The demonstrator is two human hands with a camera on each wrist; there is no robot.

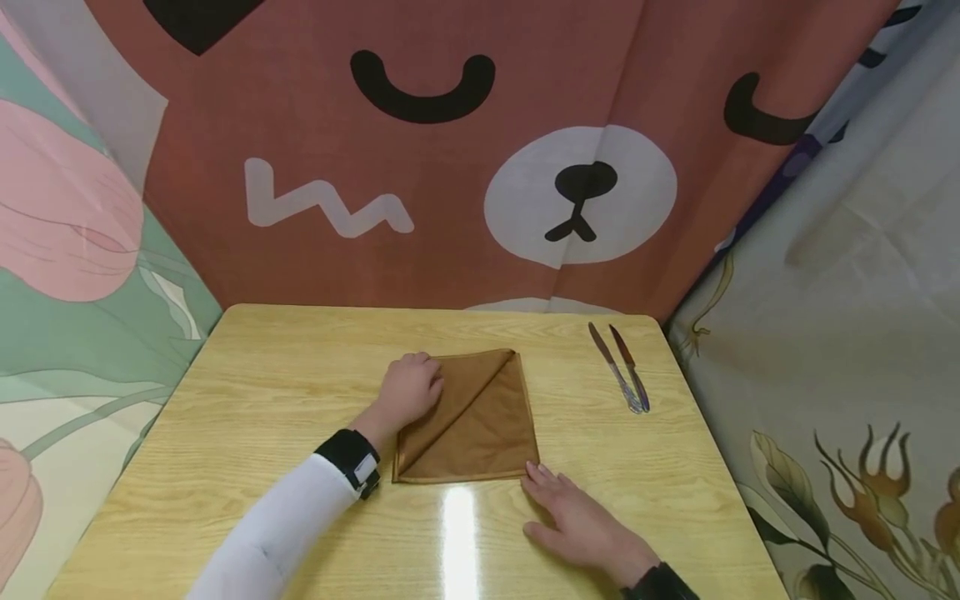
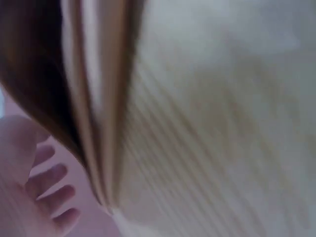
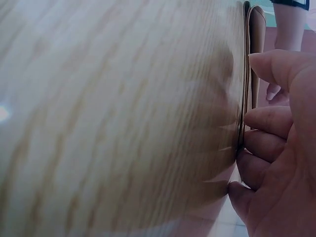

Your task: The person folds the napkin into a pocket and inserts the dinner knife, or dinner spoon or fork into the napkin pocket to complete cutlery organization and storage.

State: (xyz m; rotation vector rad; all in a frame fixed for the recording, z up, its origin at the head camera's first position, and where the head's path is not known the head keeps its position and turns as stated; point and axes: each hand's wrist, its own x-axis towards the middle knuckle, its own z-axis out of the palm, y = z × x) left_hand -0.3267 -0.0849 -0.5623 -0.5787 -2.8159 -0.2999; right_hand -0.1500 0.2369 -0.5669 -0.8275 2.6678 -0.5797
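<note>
A light wood-grain table (image 1: 292,367), streaked by a bright reflection near its front, stands boxed in by printed fabric: a reddish-brown backdrop (image 1: 442,192) with a cartoon animal face behind, pink blooms on green at left (image 1: 67,217), pale botanical cloth at right (image 1: 847,275). Two knives (image 1: 612,363) lie close together near the far right corner. At the middle of the table lies a brown cloth (image 1: 487,433), folded nearly square, its edges bordered, a diagonal edge running from lower left to upper right; both wrist views show stacked layers, the left one a dark gap beneath the top fold. A person's left hand (image 1: 408,390), below a white sleeve and black wristband, rests at the cloth's upper left, fingers spaced apart; whether the thumb pinches fabric cannot be told. The right hand (image 1: 581,521) lies fingers extended, thumb apart, fingertips touching the lower right corner.
</note>
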